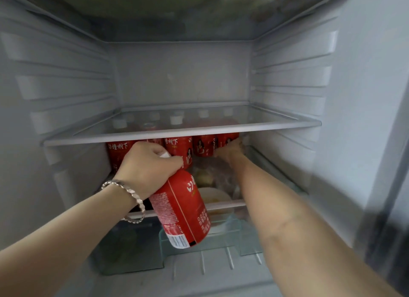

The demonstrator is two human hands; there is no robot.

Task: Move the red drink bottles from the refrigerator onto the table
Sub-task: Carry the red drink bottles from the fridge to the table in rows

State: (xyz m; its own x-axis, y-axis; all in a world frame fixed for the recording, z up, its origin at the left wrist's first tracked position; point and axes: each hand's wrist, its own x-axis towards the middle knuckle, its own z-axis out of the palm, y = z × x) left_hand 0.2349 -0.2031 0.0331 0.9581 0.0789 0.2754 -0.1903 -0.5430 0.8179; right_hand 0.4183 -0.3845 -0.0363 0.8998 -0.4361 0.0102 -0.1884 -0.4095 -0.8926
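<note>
Inside an open refrigerator, red drink bottles with white caps stand in a row beneath a glass shelf; a pale bowl sits before them. The left hand — a bracelet at its wrist — is clamped around the neck of one tilted red bottle. The right hand reaches the rightmost bottle — its grip cannot be told.

I face an open refrigerator interior, pale grey-white, ribbed side walls left and right. A glass shelf spans mid-frame; another sits at top. Clear drawers occupy lower centre. A plain light wall fills the right edge.
</note>
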